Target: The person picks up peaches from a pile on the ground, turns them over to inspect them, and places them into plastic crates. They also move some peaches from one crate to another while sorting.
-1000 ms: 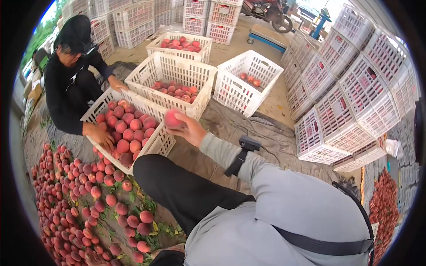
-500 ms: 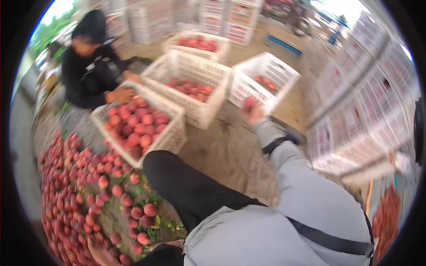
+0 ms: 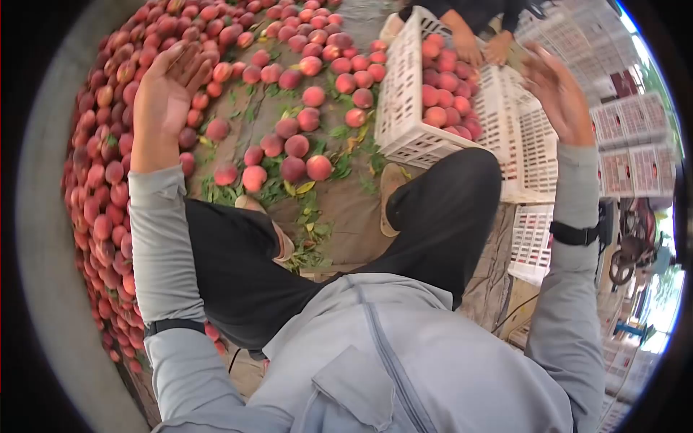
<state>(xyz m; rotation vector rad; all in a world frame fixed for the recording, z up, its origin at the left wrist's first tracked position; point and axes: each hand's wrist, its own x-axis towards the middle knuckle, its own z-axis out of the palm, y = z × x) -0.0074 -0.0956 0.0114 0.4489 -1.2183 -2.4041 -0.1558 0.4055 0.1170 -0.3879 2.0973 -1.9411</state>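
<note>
My left hand (image 3: 172,90) is raised with the palm up and fingers stretched, over the edge of a large heap of red peaches (image 3: 101,166). It grips no peach. On the other side my right hand (image 3: 557,94) is lifted, fingers extended and a little blurred, with nothing visible in it. It appears in front of a white plastic crate (image 3: 538,162). Between my hands, a tilted-looking white crate (image 3: 401,94) holds many peaches (image 3: 444,97). Several loose peaches (image 3: 296,146) lie among green leaves before my feet.
A co-worker's hands (image 3: 476,49) are at the far edge of the peach-filled crate. Another white crate (image 3: 530,242) sits beside my knee. Stacked crates (image 3: 632,144) stand at the right. A pale wall (image 3: 43,180) borders the heap.
My view has swung left toward the heap. The peach that was in my right hand, over a white crate, is gone from it. Both hands are now raised apart.
</note>
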